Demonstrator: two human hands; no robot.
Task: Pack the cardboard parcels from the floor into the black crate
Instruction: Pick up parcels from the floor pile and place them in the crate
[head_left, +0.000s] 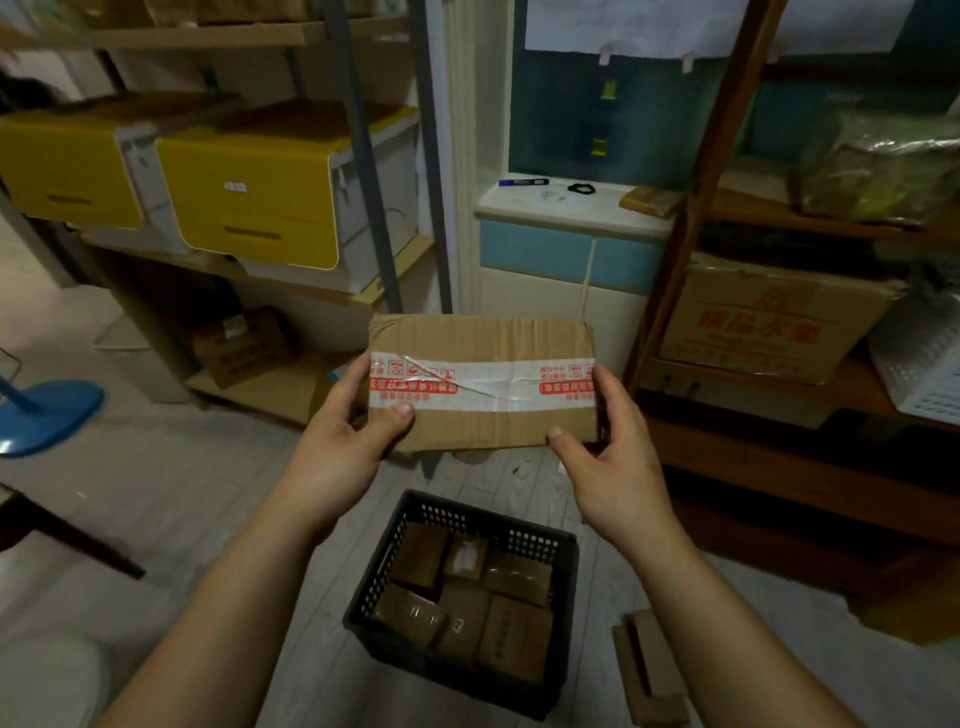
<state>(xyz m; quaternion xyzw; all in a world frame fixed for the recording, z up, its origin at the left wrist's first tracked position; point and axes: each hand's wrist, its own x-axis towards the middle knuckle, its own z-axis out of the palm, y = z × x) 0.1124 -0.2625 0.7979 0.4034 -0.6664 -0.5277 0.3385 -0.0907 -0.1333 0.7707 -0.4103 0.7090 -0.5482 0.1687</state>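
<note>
Both hands hold one cardboard parcel (480, 382) up in front of the chest. On the parcel's left end, the left hand (345, 441) is closed around it, thumb pressed on the near face and fingers wrapped behind. On its right end, the right hand (605, 457) is closed the same way, thumb tip on the lower corner and fingers curled round the edge.

Between the hands, the parcel is a flat brown rectangular box, held with its broad face toward the camera and its long side running from hand to hand. Its cardboard is creased and scuffed, with vertical wrinkles near the middle. A wide band of white tape printed with red characters crosses the face lengthwise from one hand to the other; the tape is wrinkled and looks split by a slanted tear near the centre. More clear tape shines at the upper left corner.

Below the hands, between the two forearms, stands the black crate (387, 558) on the pale floor (171, 483). Its perforated walls enclose several smaller brown parcels (467, 597) packed side by side, one with a white label on top.

Beyond the right forearm, a flat piece of cardboard (649, 670) lies on the floor just beside the crate.
</note>
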